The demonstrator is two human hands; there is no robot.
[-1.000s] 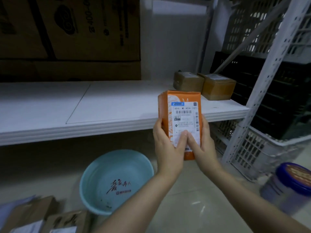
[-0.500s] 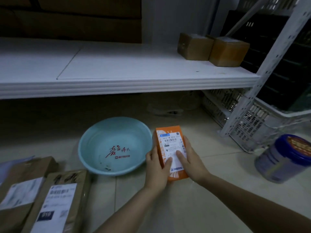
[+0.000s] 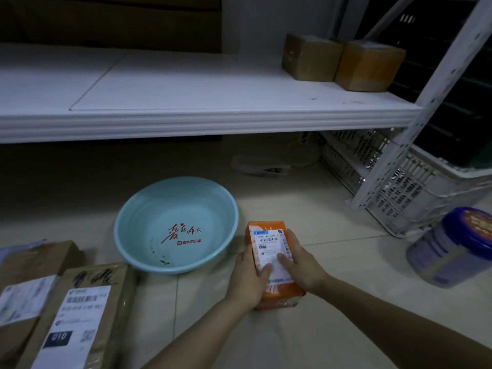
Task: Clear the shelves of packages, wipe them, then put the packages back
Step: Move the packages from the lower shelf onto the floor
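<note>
Head view: orange package [image 3: 282, 292], lower centre-right of frame, just right of blue basin [image 3: 133, 227], down at floor [image 3: 346, 235]. Left hand [image 3: 247, 280] and right hand [image 3: 300, 262] both clasp its sides, thumbs on label [image 3: 270, 245].

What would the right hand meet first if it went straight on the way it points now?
Probably the rim of the blue basin: the right hand, gripping the orange package, points forward-left toward it, though depth is unclear.

Two brown boxes [image 3: 310, 58] [image 3: 368, 66] upper right, two labelled packages [image 3: 80, 315] [image 3: 29, 283] lower left; one orange package [image 3: 269, 235], one basin [image 3: 175, 225], one blue-lidded tub [image 3: 452, 249], two hands [image 3: 249, 278] [image 3: 300, 265].
</note>
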